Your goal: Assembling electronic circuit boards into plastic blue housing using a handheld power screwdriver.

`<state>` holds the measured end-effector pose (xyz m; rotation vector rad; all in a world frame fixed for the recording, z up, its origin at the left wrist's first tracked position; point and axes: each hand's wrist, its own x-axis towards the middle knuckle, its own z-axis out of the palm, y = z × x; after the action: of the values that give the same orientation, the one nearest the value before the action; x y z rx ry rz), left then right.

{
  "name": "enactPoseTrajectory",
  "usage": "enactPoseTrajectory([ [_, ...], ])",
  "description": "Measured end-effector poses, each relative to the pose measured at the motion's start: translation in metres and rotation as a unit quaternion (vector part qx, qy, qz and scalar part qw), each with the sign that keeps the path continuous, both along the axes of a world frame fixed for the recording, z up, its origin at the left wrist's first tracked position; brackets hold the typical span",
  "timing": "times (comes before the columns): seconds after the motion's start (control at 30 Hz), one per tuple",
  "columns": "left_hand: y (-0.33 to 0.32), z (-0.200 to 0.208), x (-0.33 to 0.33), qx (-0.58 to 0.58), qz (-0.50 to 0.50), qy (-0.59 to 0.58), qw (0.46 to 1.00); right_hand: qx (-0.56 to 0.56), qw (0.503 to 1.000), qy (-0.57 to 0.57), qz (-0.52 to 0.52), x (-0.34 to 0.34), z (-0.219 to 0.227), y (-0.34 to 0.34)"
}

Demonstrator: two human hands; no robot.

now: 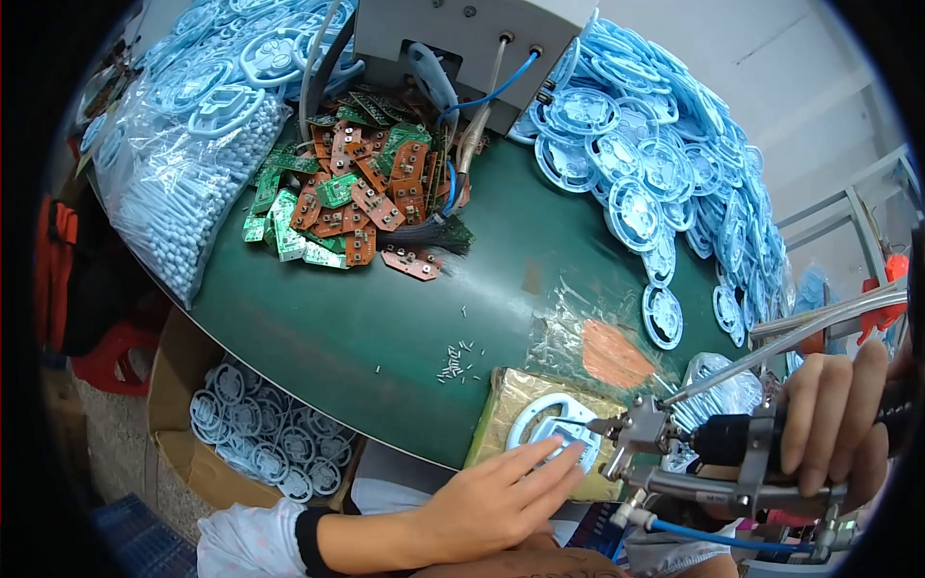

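A light-blue plastic toy steering wheel (537, 414) lies on a tan, tape-covered block (494, 405) near the table's front edge. My left hand (501, 491) rests over the wheel's near side with its fingers stretched out; its thumb is hidden. My right hand (833, 414) is wrapped round an air-hosed screwdriver (718, 438) with a metal head. That tool lies nearly level, coming from the right, and its tip is at the wheel's right side, close to my left fingertips. Whether the tip touches the wheel cannot be made out.
Loose screws (455, 361) lie on the green table (385, 308). Farther back are brown and green circuit boards (337, 197) below a grey machine (453, 48). Blue wheels (636, 154) are heaped at right. A bag of blue sticks (183, 183) stands at left, above a carton (183, 385) of wheels.
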<state>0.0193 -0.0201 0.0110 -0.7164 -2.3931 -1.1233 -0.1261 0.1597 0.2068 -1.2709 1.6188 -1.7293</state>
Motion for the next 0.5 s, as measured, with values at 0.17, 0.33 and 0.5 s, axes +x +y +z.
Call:
enactPoseTrajectory([
  [0.17, 0.009, -0.024, -0.008, -0.043, 0.018, 0.013, 0.999, -0.026, 0.996, -0.001, -0.079, 0.004, -0.024, -0.017],
  [0.33, 0.011, -0.024, -0.005, -0.004, 0.01, -0.019, 1.0, -0.069, 0.991, 0.072, -0.088, 0.004, -0.029, -0.032],
  [0.5, 0.007, -0.021, -0.011, 0.003, -0.009, -0.016, 1.0, -0.066, 0.992, 0.078, -0.08, -0.006, -0.036, -0.044],
])
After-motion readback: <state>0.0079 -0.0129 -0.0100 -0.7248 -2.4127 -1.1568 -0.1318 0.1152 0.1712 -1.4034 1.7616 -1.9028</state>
